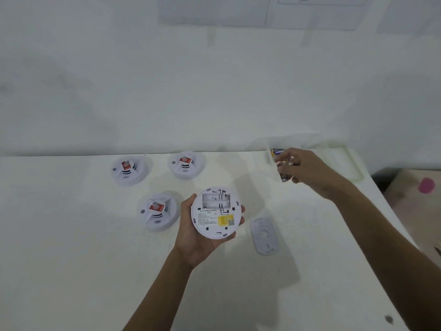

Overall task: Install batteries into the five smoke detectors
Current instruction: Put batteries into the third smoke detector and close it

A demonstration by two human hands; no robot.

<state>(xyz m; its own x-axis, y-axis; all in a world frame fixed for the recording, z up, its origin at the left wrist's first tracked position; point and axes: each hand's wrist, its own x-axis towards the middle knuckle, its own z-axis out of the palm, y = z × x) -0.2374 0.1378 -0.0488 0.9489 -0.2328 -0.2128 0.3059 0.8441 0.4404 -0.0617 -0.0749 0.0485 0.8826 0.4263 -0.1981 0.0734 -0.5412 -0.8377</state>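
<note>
My left hand (191, 237) grips a round white smoke detector (216, 212) turned back side up, its battery bay showing with no cells in it and a yellow label below. Three more white detectors sit face up on the table: one at the back left (128, 169), one at the back middle (186, 164), one just left of my left hand (157, 211). My right hand (303, 168) reaches into a clear plastic box (343, 163) at the back right and pinches a battery (284, 174). Several other batteries (278, 152) show in the box.
A grey mounting plate (264, 235) lies flat on the white table (71, 259) to the right of the held detector. The table's right edge runs diagonally past my right forearm; beyond it is a brown floor with a pink object (426, 185). A white wall stands behind.
</note>
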